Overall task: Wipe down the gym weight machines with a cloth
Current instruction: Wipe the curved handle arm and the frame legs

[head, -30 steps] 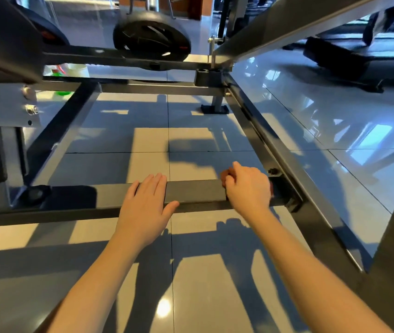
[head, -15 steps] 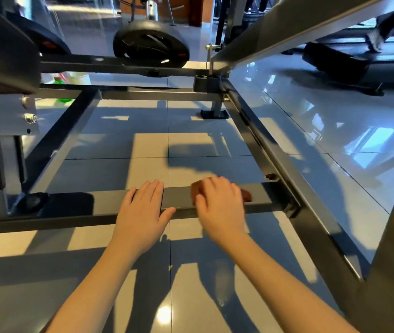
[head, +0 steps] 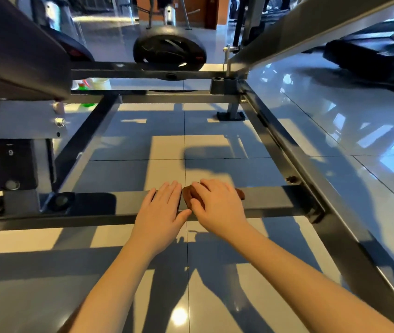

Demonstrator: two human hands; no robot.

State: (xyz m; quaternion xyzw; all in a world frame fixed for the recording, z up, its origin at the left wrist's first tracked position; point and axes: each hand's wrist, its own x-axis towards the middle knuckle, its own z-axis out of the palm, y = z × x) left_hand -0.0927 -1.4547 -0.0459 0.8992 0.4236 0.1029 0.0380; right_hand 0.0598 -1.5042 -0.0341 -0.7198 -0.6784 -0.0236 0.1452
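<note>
Right hand [head: 217, 205] presses the cloth [head: 187, 197] flat on the bar [head: 273, 200]; left hand [head: 162, 210] rests beside it, fingers straight.

Glossy pale floor tiles [head: 162, 147] reflect bright light patches and carry hard bar shadows; a dark treadmill [head: 371, 58] stands far right, brown wall panelling [head: 223, 13] behind.

A gym: weight plate [head: 169, 52], steel machine frame [head: 275, 200], perhaps a treadmill [head: 371, 56].
</note>
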